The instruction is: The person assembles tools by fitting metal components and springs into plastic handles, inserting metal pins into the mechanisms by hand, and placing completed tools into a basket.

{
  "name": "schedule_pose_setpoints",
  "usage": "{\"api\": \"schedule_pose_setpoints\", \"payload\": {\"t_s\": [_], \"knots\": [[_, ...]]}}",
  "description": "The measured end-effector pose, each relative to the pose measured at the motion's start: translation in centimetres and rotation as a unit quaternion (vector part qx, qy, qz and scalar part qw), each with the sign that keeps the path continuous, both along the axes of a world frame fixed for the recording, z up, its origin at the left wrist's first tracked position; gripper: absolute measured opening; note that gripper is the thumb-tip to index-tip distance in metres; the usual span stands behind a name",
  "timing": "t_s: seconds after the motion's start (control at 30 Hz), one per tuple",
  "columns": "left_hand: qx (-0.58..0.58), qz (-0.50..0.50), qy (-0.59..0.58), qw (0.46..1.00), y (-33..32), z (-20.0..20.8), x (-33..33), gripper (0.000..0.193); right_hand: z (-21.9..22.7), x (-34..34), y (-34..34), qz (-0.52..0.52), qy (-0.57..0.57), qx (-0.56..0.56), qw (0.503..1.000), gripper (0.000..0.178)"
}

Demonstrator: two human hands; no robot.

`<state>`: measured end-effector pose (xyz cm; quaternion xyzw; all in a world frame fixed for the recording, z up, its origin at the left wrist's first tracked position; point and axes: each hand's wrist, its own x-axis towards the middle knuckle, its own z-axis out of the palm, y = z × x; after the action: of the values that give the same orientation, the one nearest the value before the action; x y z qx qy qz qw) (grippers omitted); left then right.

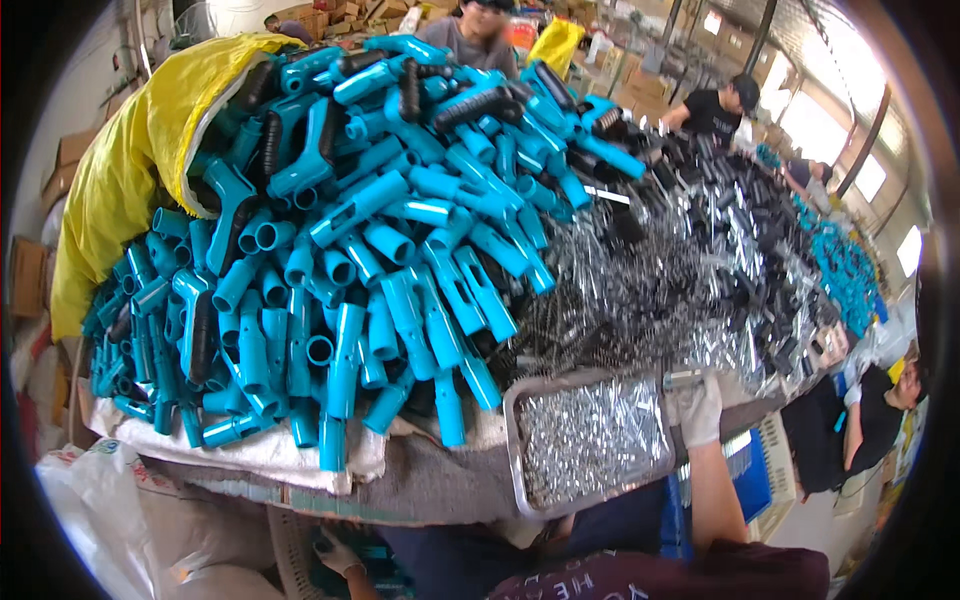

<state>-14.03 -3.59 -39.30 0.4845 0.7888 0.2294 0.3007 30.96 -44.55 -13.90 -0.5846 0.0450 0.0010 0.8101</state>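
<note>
My left hand [341,556], in a pale glove, is low beside my lap, over a basket [290,550] with teal pieces in it. Its fingers are curled by a small dark part that I cannot make out. My right hand [702,412], also gloved, reaches to the table just right of a metal tray [516,440] full of small silvery parts. Its fingers are bent at a shiny metal piece [684,378], and what they grip is partly hidden. Ahead and to the left rises a big heap of teal plastic tool housings [400,230], some with black ribbed grips.
A yellow sack [140,170] lies at the heap's left. Black and clear parts [720,240] are piled at right, with springs [590,290] nearer the middle. A blue crate [752,475] stands beside my right arm. Co-workers [712,110] are around the table; a plastic bag [100,510] is lower left.
</note>
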Motion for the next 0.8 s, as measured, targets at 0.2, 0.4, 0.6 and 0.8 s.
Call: {"api": "schedule_pose_setpoints", "payload": {"t_s": [0.2,0.4,0.6,0.8], "knots": [[0.454,-0.069,-0.200,0.866,0.9,18.2,-1.1,0.050,0.7,0.0,-0.6,0.009,0.003,0.054,0.999,0.031],[0.505,-0.449,-0.184,0.713,-4.4,38.1,24.0,0.035,0.1,-0.9,-0.4,-0.059,-0.057,-0.020,0.996,0.028],[0.453,-0.578,-0.103,0.671,-9.5,43.7,43.8,0.064,-0.4,-1.0,-1.8,0.000,-0.034,0.022,0.999,0.028],[0.257,-0.660,0.125,0.695,-10.7,41.6,47.6,0.086,-0.3,-0.9,-1.8,0.060,-0.033,0.063,0.996,0.031]]}}
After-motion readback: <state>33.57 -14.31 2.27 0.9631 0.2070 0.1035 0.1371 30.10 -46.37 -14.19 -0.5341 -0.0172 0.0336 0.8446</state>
